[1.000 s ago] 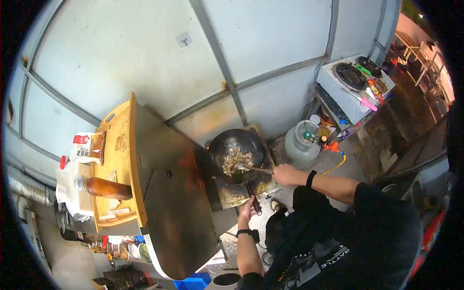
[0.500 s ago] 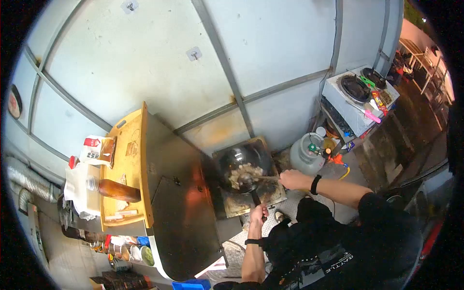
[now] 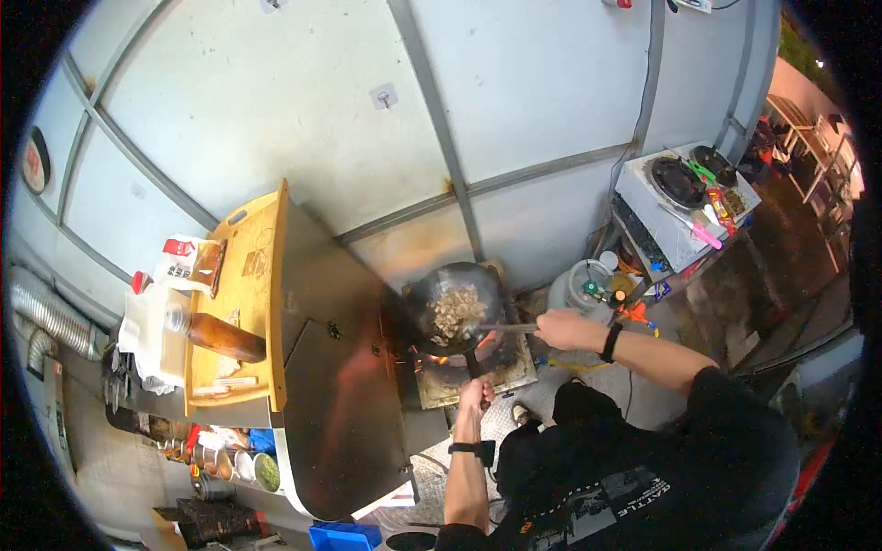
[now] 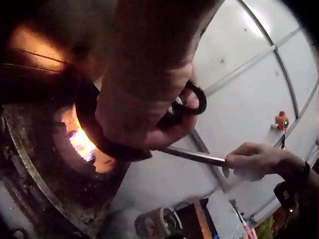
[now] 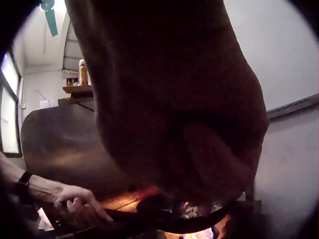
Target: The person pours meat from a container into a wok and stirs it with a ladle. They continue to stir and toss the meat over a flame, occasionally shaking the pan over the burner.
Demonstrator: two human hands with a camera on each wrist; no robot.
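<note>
My left hand grips the handle of a black wok. Chopped, light brown pieces of food lie in the wok, which is raised off the burner at the near side, with flames showing below its edge. In the left wrist view, the flame burns in the burner ring beside the wok. My right hand holds a metal ladle by its shaft, its head down among the food. In the right wrist view, my dark right hand hides most of the ladle.
Left of the stove stands a metal cabinet with a wooden tray and a bottle on top. A gas cylinder stands to the right, near a side table with another cooker. A wall rises behind.
The left hand has closed round the wok handle. The wok has shifted and lifted, uncovering flames under it. The food has been tossed about, and the ladle has moved with the right hand.
</note>
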